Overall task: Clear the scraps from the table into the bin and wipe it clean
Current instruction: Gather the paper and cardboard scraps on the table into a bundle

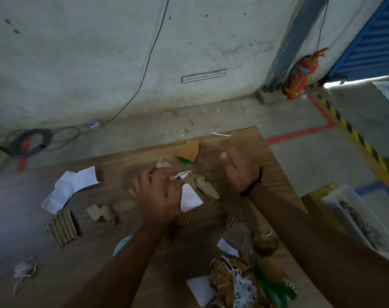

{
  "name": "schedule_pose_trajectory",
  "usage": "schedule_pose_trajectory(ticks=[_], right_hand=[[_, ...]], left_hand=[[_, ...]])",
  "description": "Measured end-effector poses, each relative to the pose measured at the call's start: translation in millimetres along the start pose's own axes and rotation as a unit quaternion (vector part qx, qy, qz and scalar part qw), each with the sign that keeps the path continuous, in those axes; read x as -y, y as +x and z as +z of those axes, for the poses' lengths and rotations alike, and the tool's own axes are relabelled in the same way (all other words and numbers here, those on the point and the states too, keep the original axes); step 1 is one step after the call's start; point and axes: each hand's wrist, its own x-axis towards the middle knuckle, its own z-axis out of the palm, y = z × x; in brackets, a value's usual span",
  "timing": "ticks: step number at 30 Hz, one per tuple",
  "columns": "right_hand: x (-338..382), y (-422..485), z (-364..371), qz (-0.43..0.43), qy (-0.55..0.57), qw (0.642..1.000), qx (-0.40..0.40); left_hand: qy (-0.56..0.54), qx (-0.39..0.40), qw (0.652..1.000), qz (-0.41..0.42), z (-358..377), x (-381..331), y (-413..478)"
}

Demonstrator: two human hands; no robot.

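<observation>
Left hand [154, 192]: fingers splayed, palm down, pressing on the scrap cluster. Motion blur, but no pinch visible. Reads as a rake, not a pickup.

Right hand [240, 166]: flat and on edge, fingers straight, holding nothing. It stands just right of the cluster, palm facing the left hand, likely as a backstop to herd scraps together.

Between the hands: white triangular paper scrap [189, 197], touching the left hand's edge, and brown corrugated cardboard strips [208, 186] beside it.

Just beyond the fingertips: tan flat cardboard piece [188, 150] and a small green scrap [185, 161].

Left of the left hand, apart: crumpled white paper sheet [71, 185], ribbed corrugated cardboard square [62, 227], notched flat cardboard offcut [102, 213].

Nearer the body: mixed heap of cardboard, shredded white paper and green bits [233, 283].

All of it sits on the dark wood-grain table [22, 207].

Translucent plastic tub [355, 218], right of the right forearm and off the table edge, is probably the bin. Sweeping rightward suits that.

Judgement: gathering stage, most scraps not yet cleared, wipe not begun.
</observation>
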Motion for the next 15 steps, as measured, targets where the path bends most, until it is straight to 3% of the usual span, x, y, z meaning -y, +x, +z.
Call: schedule_pose_trajectory(ticks=[3, 8, 12, 15], right_hand=[[-21.0, 43.1, -19.0, 0.020, -0.075, 0.996, -0.035], [-47.3, 96.9, 2.1, 0.112, -0.166, 0.974, 0.105], [-33.4, 86.8, 30.9, 0.067, -0.210, 0.957, 0.189], [-10.8, 51.5, 46.1, -0.001, -0.158, 0.959, 0.236]], left_hand=[[0.034, 0.047, 0.998, -0.039, 7.6, 11.1, 40.0], [0.116, 0.304, 0.945, 0.015, 35.1, 17.2, 82.4], [0.079, 0.410, 0.905, 0.076, 51.6, 0.3, 75.5], [0.078, 0.411, 0.901, 0.111, 50.2, -6.2, 61.6]])
